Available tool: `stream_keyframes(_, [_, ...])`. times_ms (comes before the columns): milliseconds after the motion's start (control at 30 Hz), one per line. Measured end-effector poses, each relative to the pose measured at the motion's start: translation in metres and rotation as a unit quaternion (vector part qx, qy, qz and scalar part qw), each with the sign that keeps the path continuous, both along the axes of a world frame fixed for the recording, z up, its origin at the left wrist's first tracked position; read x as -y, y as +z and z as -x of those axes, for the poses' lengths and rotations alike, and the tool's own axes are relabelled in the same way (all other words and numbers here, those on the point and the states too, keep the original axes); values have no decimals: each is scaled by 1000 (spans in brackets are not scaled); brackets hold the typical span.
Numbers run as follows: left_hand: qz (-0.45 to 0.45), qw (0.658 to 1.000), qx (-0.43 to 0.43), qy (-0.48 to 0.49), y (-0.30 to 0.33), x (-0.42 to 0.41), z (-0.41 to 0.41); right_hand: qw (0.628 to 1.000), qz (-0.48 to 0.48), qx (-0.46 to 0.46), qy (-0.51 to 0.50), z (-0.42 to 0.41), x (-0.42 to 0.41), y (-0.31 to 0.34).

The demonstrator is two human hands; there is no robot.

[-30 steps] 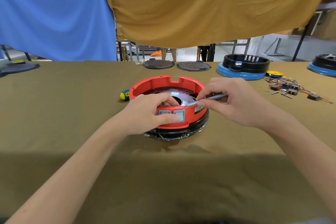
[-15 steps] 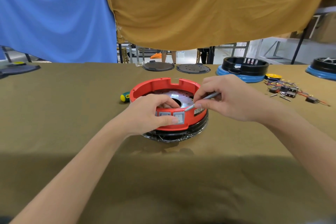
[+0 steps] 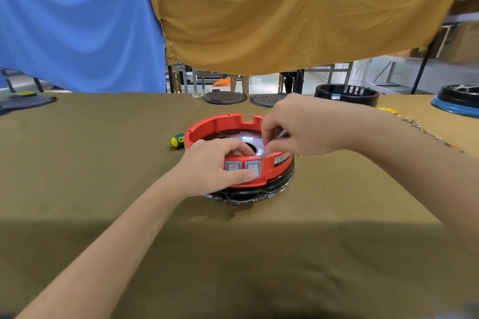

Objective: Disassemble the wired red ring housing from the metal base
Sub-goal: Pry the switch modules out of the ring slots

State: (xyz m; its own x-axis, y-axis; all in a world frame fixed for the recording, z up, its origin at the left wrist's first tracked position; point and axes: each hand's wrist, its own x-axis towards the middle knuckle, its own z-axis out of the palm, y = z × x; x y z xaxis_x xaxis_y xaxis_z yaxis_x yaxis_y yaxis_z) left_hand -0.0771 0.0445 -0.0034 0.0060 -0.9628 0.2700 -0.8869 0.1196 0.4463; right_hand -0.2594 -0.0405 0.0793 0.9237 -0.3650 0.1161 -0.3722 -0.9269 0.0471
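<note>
The red ring housing (image 3: pixel 223 123) sits mid-table on a black base ring (image 3: pixel 274 188), with a shiny metal plate (image 3: pixel 245 140) inside it. Two grey switches (image 3: pixel 242 166) face me on its front wall. My left hand (image 3: pixel 210 166) grips the front wall, thumb across the switches and fingers curled over the rim. My right hand (image 3: pixel 300 128) pinches a thin metal tool (image 3: pixel 272 144) whose tip points down at the inside of the front rim. Thin wires show under the black ring.
A green-and-yellow screwdriver handle (image 3: pixel 177 140) lies left of the housing. Two dark discs (image 3: pixel 224 98) lie at the back edge, a black ring (image 3: pixel 347 94) and a blue-based ring (image 3: pixel 456 102) at back right. Loose wired parts (image 3: pixel 427 133) lie at the right.
My right hand has tipped the metal tool from nearly level to steeply downward and shifted left over the front rim. My left hand has kept its grip on the housing.
</note>
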Motion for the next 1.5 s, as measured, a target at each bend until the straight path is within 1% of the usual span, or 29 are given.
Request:
stream_keyframes(100, [8, 1000, 13, 6, 0, -1, 1, 998, 50, -37, 2, -12, -9, 5])
stream_keyframes(167, [6, 1000, 15, 9, 0, -1, 2, 997, 41, -63, -9, -18, -8, 11])
stream_keyframes(267, [1, 1000, 21, 10, 1, -1, 2, 996, 3, -86, -16, -26, 0, 20])
stream_keyframes(467, [5, 1000, 17, 6, 0, -1, 2, 984, -108, -135, -45, -40, 24, 32])
stream_keyframes(667, [3, 1000, 21, 2, 0, -1, 1, 954, -242, -149, -93, -45, 49, 31])
stream_keyframes(767, [13, 1000, 26, -1, -1, 0, 0, 941, -294, -134, -106, -40, 52, 27])
stream_keyframes(833, [19, 999, 29, -2, -3, 0, -1, 953, -266, -110, -90, -33, 47, 26])
stream_keyframes(900, [27, 999, 40, -3, -4, 1, -1, 980, -175, -79, -57, -24, 33, 25])
stream_keyframes(967, [38, 998, 51, -3, -6, 3, -2, 996, -59, -59, -21, -18, 13, 20])
stream_keyframes(1033, [48, 997, 55, 2, -7, 3, -2, 998, 27, -60, 2, -16, -5, 13])
stream_keyframes(1100, [51, 997, 57, 4, -8, 3, -2, 995, 70, -73, 5, -16, -14, 8])
stream_keyframes(1167, [48, 997, 59, 1, -7, 3, -1, 993, 82, -82, -2, -18, -17, 9])
stream_keyframes(1233, [47, 997, 57, 2, -7, 2, 0, 993, 75, -90, -6, -21, -16, 14])
stream_keyframes(1367, [49, 998, 48, 10, -8, 2, 1, 993, 3, -116, -25, -35, -2, 26])
stream_keyframes(1500, [56, 998, 39, 13, -7, 2, 2, 983, -90, -147, -57, -47, 19, 36])
